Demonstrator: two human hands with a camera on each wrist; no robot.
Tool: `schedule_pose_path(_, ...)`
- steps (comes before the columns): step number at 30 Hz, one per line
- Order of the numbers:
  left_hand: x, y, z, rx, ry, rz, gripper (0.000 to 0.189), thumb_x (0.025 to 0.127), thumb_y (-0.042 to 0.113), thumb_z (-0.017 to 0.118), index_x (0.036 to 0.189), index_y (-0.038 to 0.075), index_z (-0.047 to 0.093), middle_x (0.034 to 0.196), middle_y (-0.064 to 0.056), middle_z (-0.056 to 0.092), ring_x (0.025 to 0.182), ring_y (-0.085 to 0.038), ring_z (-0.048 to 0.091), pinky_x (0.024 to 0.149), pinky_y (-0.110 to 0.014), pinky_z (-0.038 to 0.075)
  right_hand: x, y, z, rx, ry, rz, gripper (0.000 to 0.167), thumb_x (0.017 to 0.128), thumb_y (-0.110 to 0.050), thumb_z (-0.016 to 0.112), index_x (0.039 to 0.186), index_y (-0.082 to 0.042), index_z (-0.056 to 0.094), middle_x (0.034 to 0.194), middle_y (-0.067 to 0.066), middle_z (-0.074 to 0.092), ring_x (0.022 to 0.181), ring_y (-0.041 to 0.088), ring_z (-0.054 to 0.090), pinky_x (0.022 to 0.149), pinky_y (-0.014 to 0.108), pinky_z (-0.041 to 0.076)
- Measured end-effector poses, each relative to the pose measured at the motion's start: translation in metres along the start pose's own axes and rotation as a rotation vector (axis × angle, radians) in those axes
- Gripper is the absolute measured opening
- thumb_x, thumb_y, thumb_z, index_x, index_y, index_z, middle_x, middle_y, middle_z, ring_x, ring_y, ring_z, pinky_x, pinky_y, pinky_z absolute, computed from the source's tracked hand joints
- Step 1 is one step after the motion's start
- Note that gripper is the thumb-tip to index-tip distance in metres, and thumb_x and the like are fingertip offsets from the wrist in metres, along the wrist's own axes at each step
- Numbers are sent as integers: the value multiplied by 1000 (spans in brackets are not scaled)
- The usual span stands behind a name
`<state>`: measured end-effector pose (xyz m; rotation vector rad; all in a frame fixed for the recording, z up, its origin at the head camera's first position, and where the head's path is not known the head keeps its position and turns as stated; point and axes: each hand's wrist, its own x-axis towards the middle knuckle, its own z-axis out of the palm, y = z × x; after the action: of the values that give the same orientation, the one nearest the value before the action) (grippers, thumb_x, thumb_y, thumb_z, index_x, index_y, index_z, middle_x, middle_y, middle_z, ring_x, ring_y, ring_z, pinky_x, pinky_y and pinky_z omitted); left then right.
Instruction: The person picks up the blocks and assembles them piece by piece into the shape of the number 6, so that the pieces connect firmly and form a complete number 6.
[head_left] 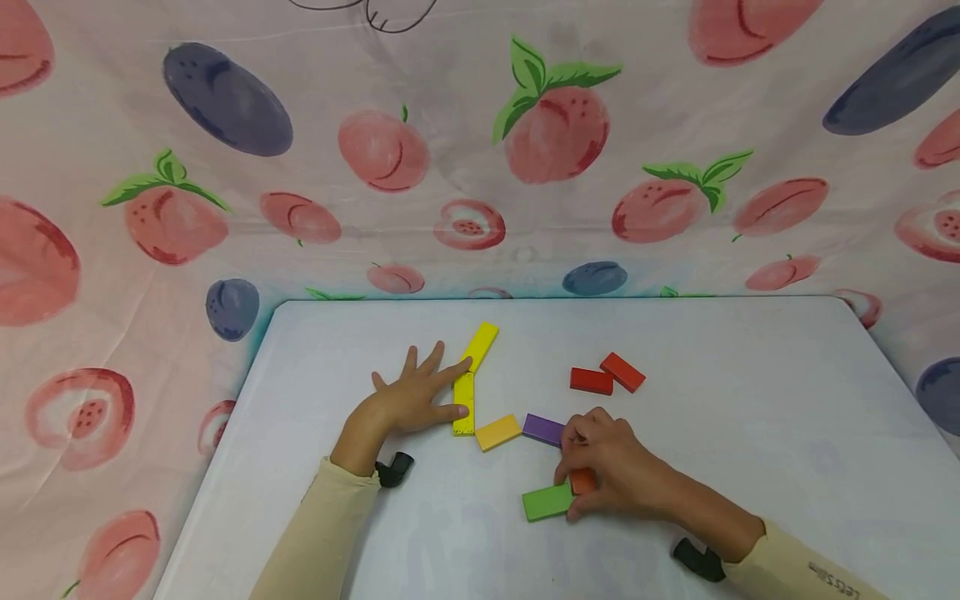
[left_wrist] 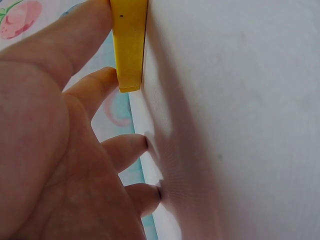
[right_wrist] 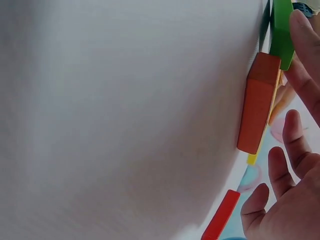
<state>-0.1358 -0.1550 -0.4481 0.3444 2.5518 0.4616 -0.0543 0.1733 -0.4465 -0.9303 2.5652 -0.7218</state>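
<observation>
My left hand (head_left: 408, 402) lies spread on the board. Its thumb and index finger touch two yellow blocks, the lower one (head_left: 464, 387) upright in the head view and the upper one (head_left: 483, 343) slanting from its top. My right hand (head_left: 626, 467) pinches the right end of a green block (head_left: 546, 503) between thumb and index finger. Beneath that hand an orange block (right_wrist: 260, 105) meets the green one, partly hidden in the head view. A purple block (head_left: 542, 429) reaches under the fingers, and an amber block (head_left: 498, 433) bridges from it toward the lower yellow block.
Two red blocks, one lying flat (head_left: 591, 381) and one slanted (head_left: 624, 372), touch near the back of the white board (head_left: 787, 400), right of centre. A fruit-print cloth (head_left: 465, 167) hangs behind the board's far edge. Black wrist straps show at both sleeves.
</observation>
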Motion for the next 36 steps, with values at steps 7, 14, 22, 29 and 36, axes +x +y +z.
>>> schedule_pose_path(7, 0, 0, 2, 3, 7, 3, 78, 90, 61, 67, 157, 50, 29, 174, -2, 2, 158, -44, -11, 103, -89, -6, 0, 0, 2, -16, -1, 19, 32, 66, -47, 95, 92, -45, 75, 105, -18, 49, 112, 9, 39, 80, 36, 32)
schedule_pose_path(14, -1, -1, 1, 1, 2, 4, 78, 90, 61, 67, 157, 50, 28, 174, -2, 0, 158, -43, -12, 103, -89, -7, -1, 0, 4, -11, 14, 23, 32, 68, -48, 93, 93, -46, 74, 112, -14, 52, 118, 13, 39, 84, 40, 35)
schedule_pose_path(22, 0, -1, 2, 5, 3, 9, 78, 90, 62, 66, 157, 50, 28, 174, -2, 0, 158, -44, -13, 103, -90, -6, -1, -3, 5, -7, 118, 48, 14, 80, -44, 86, 84, -49, 74, 120, -10, 58, 120, 16, 41, 87, 44, 33)
schedule_pose_path(29, 0, -2, 1, 7, 0, 6, 78, 90, 62, 66, 157, 50, 28, 174, -2, 0, 158, -44, -13, 103, -89, -7, 1, -5, 8, -52, 139, 64, 16, 75, -46, 90, 79, -48, 75, 117, -9, 60, 118, 16, 43, 86, 47, 35)
schedule_pose_path(36, -1, -1, 2, 8, 0, 6, 77, 90, 62, 66, 157, 51, 29, 174, -2, 0, 158, -44, -13, 103, -89, -7, 1, -5, 10, -58, 106, 83, 19, 72, -47, 91, 79, -46, 74, 117, -9, 59, 120, 18, 43, 88, 51, 35)
